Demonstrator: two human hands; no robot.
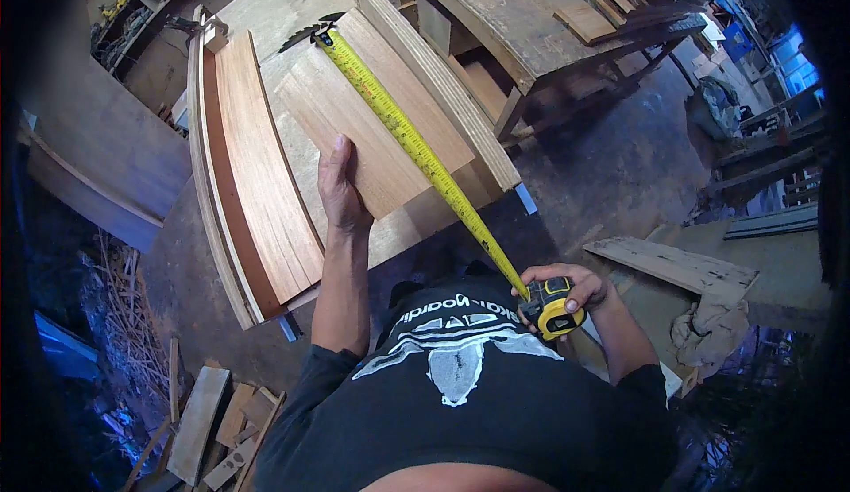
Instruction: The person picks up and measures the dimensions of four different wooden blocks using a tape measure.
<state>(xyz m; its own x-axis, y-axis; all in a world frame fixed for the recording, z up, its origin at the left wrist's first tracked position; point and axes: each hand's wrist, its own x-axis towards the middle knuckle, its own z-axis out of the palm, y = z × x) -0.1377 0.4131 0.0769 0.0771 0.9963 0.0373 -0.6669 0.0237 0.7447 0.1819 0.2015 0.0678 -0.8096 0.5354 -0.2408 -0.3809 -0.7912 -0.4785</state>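
Observation:
My right hand [580, 288] is wrapped round a yellow and black tape measure [558, 308] near my chest. Its yellow blade [416, 151] runs out diagonally over a light wooden board [354, 120], with the far end beside a dark toothed blade [310, 36]. My left hand [341, 182] grips the near left edge of that board, thumb on top. Another board [434, 111] lies along its right side, partly under the tape. To the left, a long wooden board [257, 164] lies on the same worktop [305, 5].
A raised wooden rail [425, 67] edges the worktop's right side. Beyond it stands a wooden table [531, 14] with stacked boards [611, 5]. Offcuts [212, 421] lie on the floor at lower left, and a plank [673, 266] is at the right.

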